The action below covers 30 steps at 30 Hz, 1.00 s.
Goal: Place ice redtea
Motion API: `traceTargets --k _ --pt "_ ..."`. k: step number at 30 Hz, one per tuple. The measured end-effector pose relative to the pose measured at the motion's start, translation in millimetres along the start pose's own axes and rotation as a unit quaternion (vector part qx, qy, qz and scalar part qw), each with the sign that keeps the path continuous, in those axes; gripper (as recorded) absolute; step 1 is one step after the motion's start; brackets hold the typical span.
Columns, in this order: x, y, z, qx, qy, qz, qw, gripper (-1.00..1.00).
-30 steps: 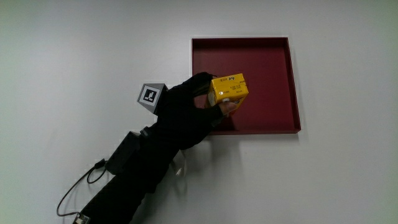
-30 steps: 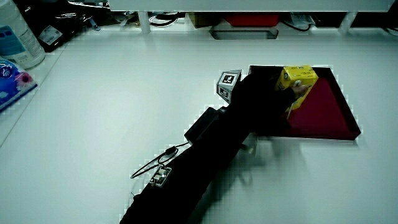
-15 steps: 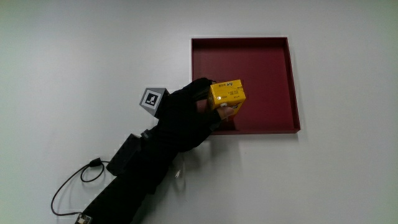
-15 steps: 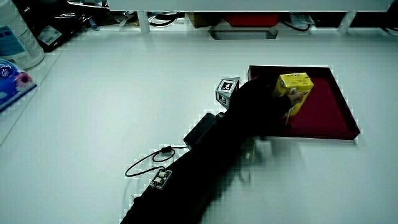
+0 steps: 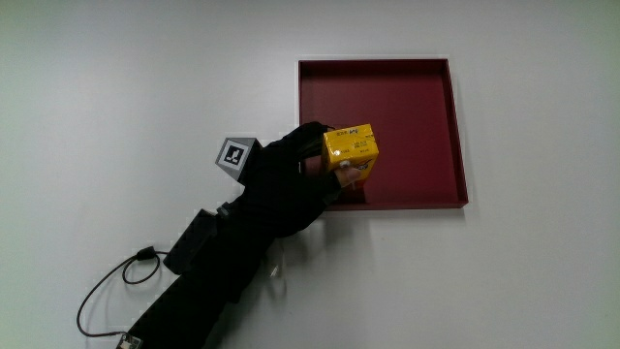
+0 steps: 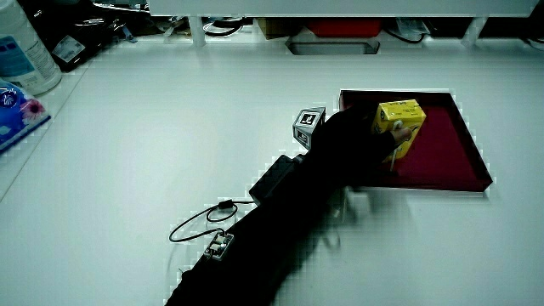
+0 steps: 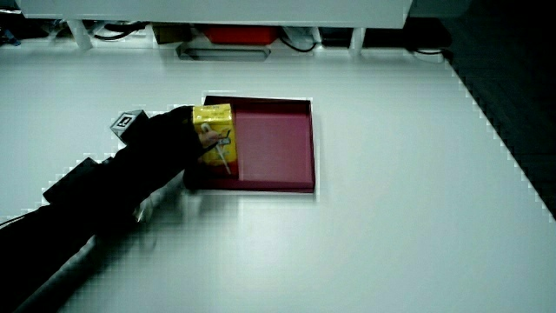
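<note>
Over the red tray's (image 5: 457, 126) near edge, your hands (image 5: 305, 174) hold the yellow ice red tea carton (image 5: 351, 150) clamped in curled fingers. Release it too soon and it could catch the tray's rim, tip, and tumble onto the tabletop (image 5: 145, 78).

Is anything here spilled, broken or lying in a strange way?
Nothing stands out. The hand holds the yellow carton over the red tray, near the tray's edge closest to the person. No spill or damage shows.
</note>
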Motion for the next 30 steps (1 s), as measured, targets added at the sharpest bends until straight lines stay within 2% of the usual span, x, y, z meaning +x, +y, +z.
traceTargets --k 9,10,14,15,18,19,20,21,23,25,29,30 --pt "-1.4 -1.9 0.2 0.002 0.001 0.006 1.0000 -0.58" --pt "0.9 -2.9 -0.3 0.002 -0.008 0.009 0.9999 -0.62" --pt "10.8 -6.9 3.8 0.000 -0.001 0.006 1.0000 -0.77" --pt "18.6 -8.8 3.5 -0.006 -0.013 0.007 0.9999 -0.81" --pt "34.9 -12.5 8.2 -0.027 -0.004 0.009 0.9996 -0.92" --pt "38.6 -13.7 12.4 -0.033 0.020 0.001 0.9993 -0.96" --pt "43.7 -15.7 14.7 -0.038 0.033 0.006 0.9987 -1.00" --pt "48.8 -17.4 16.4 -0.048 0.033 0.006 0.9983 -1.00" --pt "54.0 -21.4 22.0 -0.061 0.053 0.014 0.9967 -1.00" --pt "62.2 -27.5 26.1 -0.071 0.048 0.023 0.9961 -1.00" --pt "72.9 -38.5 36.9 -0.092 0.077 0.031 0.9923 -1.00" --pt "76.5 -42.3 38.3 -0.096 0.068 0.031 0.9926 -1.00"
